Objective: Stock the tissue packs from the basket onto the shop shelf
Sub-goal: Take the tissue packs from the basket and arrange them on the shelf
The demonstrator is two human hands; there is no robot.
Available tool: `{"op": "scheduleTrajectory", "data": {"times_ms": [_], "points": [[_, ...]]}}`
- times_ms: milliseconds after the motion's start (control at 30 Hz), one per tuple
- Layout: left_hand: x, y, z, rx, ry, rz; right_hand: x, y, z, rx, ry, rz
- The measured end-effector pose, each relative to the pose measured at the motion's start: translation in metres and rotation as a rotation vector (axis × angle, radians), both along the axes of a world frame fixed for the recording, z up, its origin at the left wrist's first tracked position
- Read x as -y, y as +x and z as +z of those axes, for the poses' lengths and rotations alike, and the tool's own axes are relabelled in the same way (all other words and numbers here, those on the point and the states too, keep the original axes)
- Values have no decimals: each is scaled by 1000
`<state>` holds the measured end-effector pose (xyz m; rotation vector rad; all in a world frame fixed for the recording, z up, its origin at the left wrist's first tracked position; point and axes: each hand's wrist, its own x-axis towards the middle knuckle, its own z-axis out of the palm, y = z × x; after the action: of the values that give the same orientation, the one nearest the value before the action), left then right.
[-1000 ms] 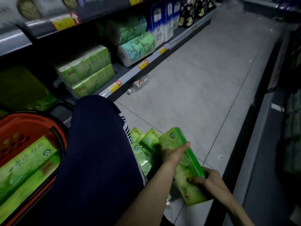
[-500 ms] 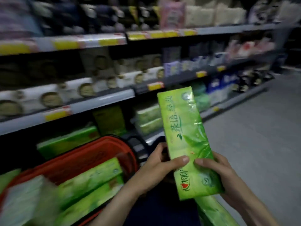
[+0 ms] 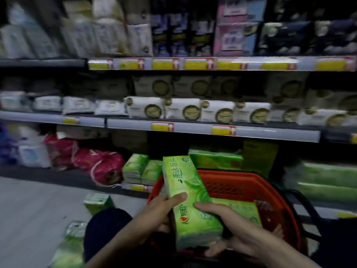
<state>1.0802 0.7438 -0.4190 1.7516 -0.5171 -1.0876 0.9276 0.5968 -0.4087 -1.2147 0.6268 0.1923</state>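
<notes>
Stuff on the shelf point(image 3: 135, 127) is mostly motion blur, labels unreadable. Left hand point(image 3: 160, 211) and right hand point(image 3: 237, 229) both grip the green tissue pack point(image 3: 189, 192) low down, upright over the red basket point(image 3: 251, 179); earlier it sat right of it

Dim aisle, grey floor point(image 3: 31, 207), yellow price labels point(image 3: 162, 126) along rails.

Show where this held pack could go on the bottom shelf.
Bare shelf board shows in front of the red bags. Headroom sits above the small green packs, left of the wide green packs. White packs crowd the middle shelf edge to edge. The held pack hides the rest.
</notes>
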Motion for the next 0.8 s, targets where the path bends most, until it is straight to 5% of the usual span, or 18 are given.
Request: {"op": "scheduleTrajectory", "data": {"times_ms": [100, 333, 600, 800], "points": [[-10, 38, -4, 83, 99, 27, -14, 39, -13, -26, 57, 104], [20, 140, -18, -27, 210, 10, -2, 121, -24, -5, 60, -65], [80, 210, -44, -157, -7, 286, 46, 228, -35, -15, -54, -159], [89, 234, -84, -422, -172, 478, 63, 300, -72, -76, -151, -196]]}}
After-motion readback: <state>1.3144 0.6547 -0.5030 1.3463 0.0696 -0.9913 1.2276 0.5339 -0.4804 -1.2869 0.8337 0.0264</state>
